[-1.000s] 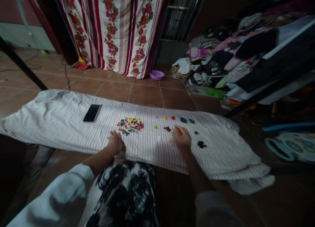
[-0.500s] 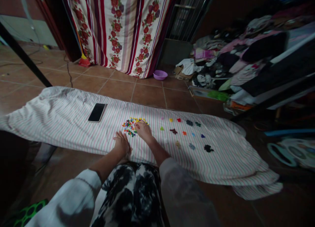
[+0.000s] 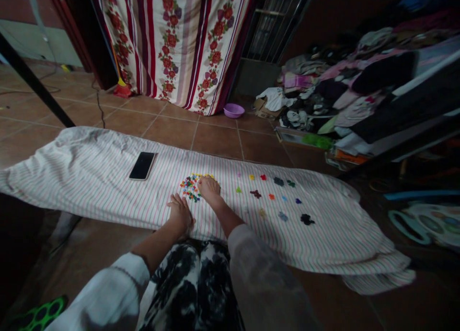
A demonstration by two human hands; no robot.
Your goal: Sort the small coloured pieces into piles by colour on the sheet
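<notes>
A pile of small multicoloured pieces (image 3: 189, 187), perhaps beads, lies on the striped cloth (image 3: 118, 197). My right hand (image 3: 210, 188) is over the pile's right side, fingers bent down and drawn together; whatever is between the fingertips is hidden. Just below the pile, my left hand (image 3: 179, 213) rests on the cloth with its fingers apart, holding nothing. To the right lie small groups sorted by colour, among them a red group (image 3: 263, 177), a brown group (image 3: 255, 193), a lime group (image 3: 238, 190), an orange group (image 3: 271, 196) and a black group (image 3: 307, 219).
A phone (image 3: 143, 166) lies on the cloth left of the pile. Beyond are the tiled floor (image 3: 215, 135), a purple basin (image 3: 234, 111) and a floral curtain (image 3: 190, 43). Heaped clothes (image 3: 334, 86) fill the right back. A dark bar (image 3: 36, 79) slants at the left.
My right hand has shifted slightly within the pile, with its fingers turned further down. The left hand stays in about the same place. The view has moved a little.
</notes>
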